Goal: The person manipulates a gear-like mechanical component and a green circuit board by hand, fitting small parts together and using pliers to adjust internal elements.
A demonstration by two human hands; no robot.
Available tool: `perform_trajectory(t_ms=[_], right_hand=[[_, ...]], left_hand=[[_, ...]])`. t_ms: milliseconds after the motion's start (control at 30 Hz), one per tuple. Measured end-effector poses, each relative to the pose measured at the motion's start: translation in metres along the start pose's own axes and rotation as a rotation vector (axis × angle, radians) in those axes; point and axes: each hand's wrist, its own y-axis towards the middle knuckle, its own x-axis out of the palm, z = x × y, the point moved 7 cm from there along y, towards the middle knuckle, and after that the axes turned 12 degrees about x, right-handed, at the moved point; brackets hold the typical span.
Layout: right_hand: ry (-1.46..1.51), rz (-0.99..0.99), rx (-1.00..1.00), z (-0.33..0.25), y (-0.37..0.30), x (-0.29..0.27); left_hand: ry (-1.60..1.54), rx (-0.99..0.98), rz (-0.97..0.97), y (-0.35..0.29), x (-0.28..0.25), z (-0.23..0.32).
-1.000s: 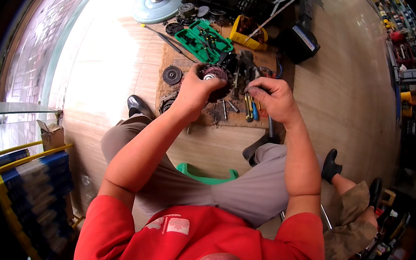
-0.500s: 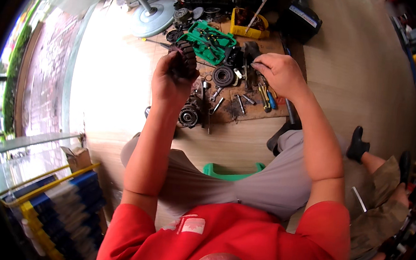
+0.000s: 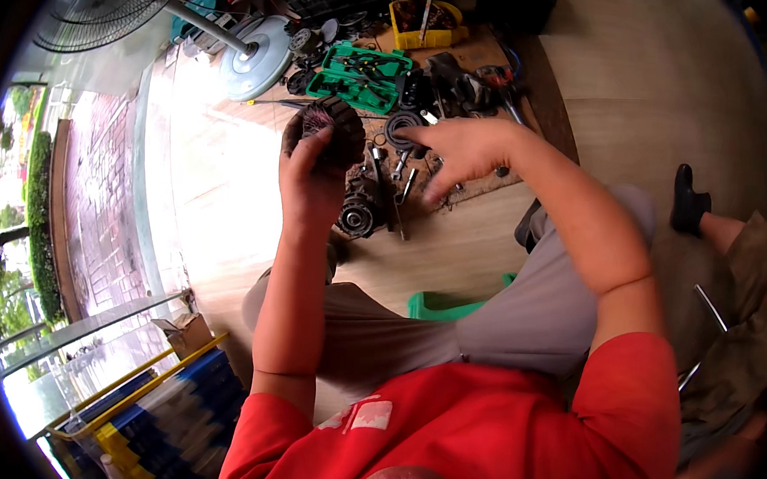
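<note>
Dark ridged part (image 3: 344,132) partly hides the left hand (image 3: 308,180) gripping it.

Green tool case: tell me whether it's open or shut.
Open. The green tool case lies spread, its two halves side by side, with dark pieces showing inside.

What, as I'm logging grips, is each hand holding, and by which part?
The left hand holds a dark ribbed part by its lower left side; the right hand is open, nothing visible in it.
</note>
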Motion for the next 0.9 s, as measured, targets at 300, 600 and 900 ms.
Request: perform_trajectory(t_ms=[300,600,900], right_hand=[[0.605,0.366,0.019,0.004,0.019,-0.006],[0.108,0.749,-0.014,0.015,0.000,-0.047],[-0.255,0.887,0.055,0.048,-0.037,-0.096]], left_hand=[[0.171,-0.054,-0.037,-0.009,0.023,-0.014],[-0.287,-0.090,0.012,0.020,-0.032,0.004],[-0.424,0.047,0.128,0.034,-0.085,0.069]])
